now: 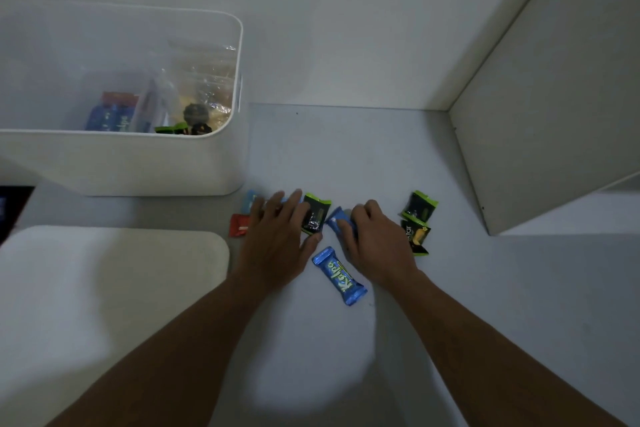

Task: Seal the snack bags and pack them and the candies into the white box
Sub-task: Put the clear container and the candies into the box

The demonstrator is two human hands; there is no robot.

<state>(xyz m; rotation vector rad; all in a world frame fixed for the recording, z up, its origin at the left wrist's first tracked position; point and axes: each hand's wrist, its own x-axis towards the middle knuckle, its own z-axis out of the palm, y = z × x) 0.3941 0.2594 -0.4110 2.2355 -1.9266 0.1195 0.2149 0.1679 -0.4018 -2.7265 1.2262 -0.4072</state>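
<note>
Head view: left hand [277, 239] lies flat, fingers straight, over candies [315, 218] just beside the white box [121, 163]. Right hand [374, 243] curls round a blue candy [337, 218]. Risk: slick wrappers slip out if several are scooped together.

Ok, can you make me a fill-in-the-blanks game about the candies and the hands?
1. The right hand grips a candy whose wrapper is ____.
2. The red candy lies to the ____ of the left hand.
3. The clear snack bags sit ____ the white box.

Missing words: blue, left, inside.
</note>
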